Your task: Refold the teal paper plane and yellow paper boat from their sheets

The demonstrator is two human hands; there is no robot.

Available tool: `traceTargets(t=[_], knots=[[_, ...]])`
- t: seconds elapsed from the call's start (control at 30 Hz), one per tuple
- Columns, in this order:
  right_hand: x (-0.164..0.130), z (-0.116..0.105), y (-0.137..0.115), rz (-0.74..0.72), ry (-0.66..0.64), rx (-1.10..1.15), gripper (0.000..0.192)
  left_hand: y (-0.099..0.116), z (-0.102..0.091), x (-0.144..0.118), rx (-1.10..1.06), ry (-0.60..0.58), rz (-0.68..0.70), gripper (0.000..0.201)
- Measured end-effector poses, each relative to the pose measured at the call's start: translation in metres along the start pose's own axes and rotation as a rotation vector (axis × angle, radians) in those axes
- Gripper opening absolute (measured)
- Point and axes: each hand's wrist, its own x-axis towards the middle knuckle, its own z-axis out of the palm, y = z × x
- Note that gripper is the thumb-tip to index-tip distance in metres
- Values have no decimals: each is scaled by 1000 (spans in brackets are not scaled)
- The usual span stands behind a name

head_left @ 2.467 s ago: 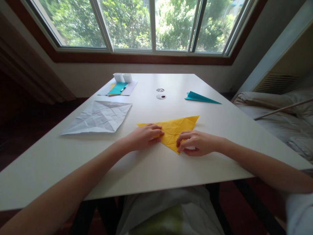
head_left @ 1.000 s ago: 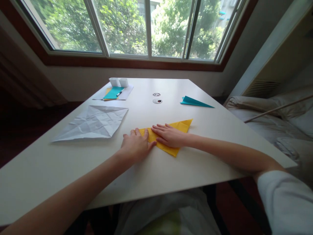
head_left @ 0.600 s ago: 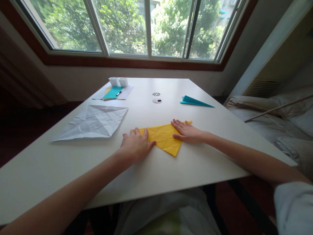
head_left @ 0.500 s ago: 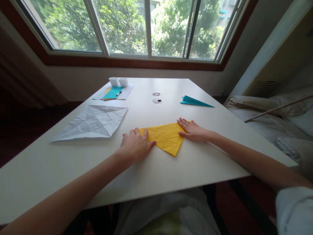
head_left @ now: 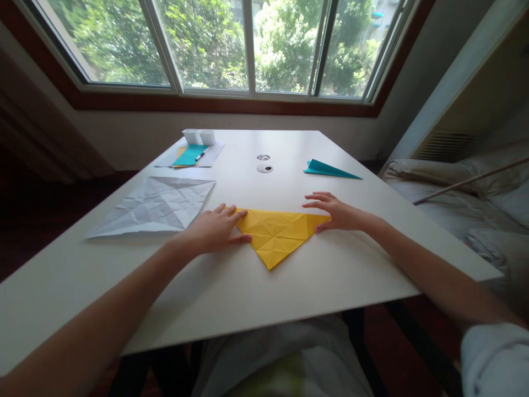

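Note:
A yellow sheet of paper (head_left: 275, 234), folded into a triangle and marked with crossing creases, lies on the table with one corner pointing toward me. My left hand (head_left: 219, 229) rests on its left corner, fingers stretched out and thumb along the near side. At the right corner is my right hand (head_left: 334, 212); its thumb touches the paper while the other fingers are raised and spread above the far edge. The left and right tips of the triangle are partly covered by my hands.
A creased white paper (head_left: 155, 207) lies to the left. Farther back are a teal folded paper plane (head_left: 330, 170), two small round discs (head_left: 265, 168), teal paper (head_left: 190, 155) with a pen (head_left: 202, 154), and white folded boxes (head_left: 199, 137). The white table (head_left: 309, 292) ends close to me.
The yellow triangle has turned, so its near corner has shifted left and its far edge runs nearly level. My left hand has moved slightly left; my right hand has lifted its fingers off the paper.

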Motion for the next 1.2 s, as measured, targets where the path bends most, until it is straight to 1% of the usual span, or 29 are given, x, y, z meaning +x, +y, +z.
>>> traceTargets(t=[0.07,0.17,0.3,0.47,0.63,0.73,0.8,0.87,0.9,0.97,1.03,1.1,1.2], knots=[[1,-1,-5,-111,53,7,56,-4,0,1,-16,-2,22,75],[2,-2,-18,-194,57,30,54,-5,0,2,-28,-3,25,75],[4,0,-34,-244,41,32,49,-6,2,3,-52,-6,44,75],[4,3,-39,-291,31,25,41,-9,2,5,-60,-12,86,78],[3,3,-40,-350,100,32,22,-10,1,4,-55,-16,97,80],[2,4,-43,-343,181,2,19,-14,-2,4,-46,-21,93,77],[2,5,-46,-299,250,14,19,-17,-4,4,-41,-10,72,72],[3,6,-48,-213,321,66,20,-20,-7,5,-29,33,18,66],[3,7,-48,-143,366,96,20,-21,-8,5,-15,61,-23,63],[4,6,-47,42,460,152,21,-21,-11,5,21,104,-111,57],[5,5,-42,225,551,229,22,-19,-12,5,41,119,-161,52],[6,5,-35,341,600,356,25,-14,-13,4,29,139,-143,49],[8,5,-24,411,594,533,33,-4,-12,3,-6,217,-40,46]])
